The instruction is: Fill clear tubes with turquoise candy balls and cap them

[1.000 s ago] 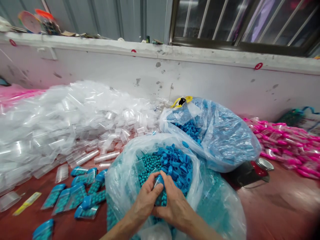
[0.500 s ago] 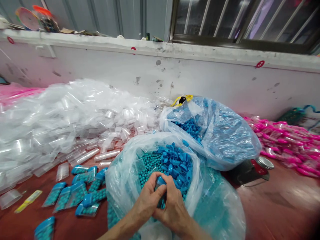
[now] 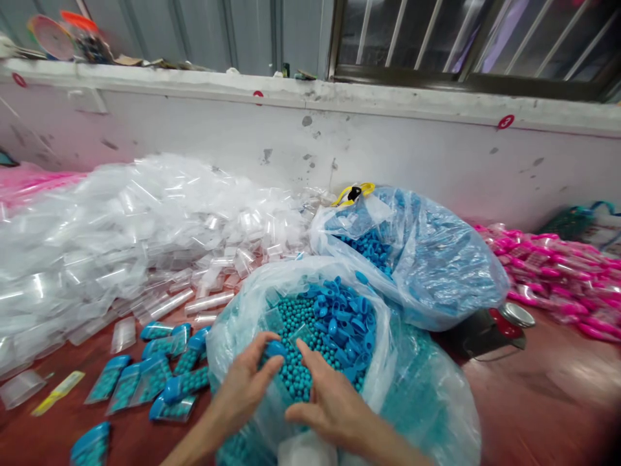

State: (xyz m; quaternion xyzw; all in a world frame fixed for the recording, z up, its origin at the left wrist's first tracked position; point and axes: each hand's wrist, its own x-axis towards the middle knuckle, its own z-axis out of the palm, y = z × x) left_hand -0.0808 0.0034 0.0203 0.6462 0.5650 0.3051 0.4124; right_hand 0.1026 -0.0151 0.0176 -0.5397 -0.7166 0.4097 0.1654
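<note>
Two bare hands are low in the view, over the mouth of an open plastic bag with a wide, crumpled rim. The left hand has its grip closed on a blue-capped packet, forefinger and thumb about the cap, at the left part of the bag's mouth; the rest of the packet is too hidden to tell. The right hand has its grip apart, forefinger pointing forward and thumb well off from it, with nothing seen clasped between them. A small clear piece is just beyond that forefinger, over the beads. Inside the bag, teal beads fill the left and middle, and loose blue caps are heaped to their right.

Left of the bag, on the red bench, lie several filled packets, clear with teal beads inside and blue caps on; most are grouped together, one apart and nearer the person. A yellow item lies to their left, and behind spreads a large heap of clear sleeves. A second bag with more blue caps sits behind the first, near a dark container. Pink packaged items are piled farther right
</note>
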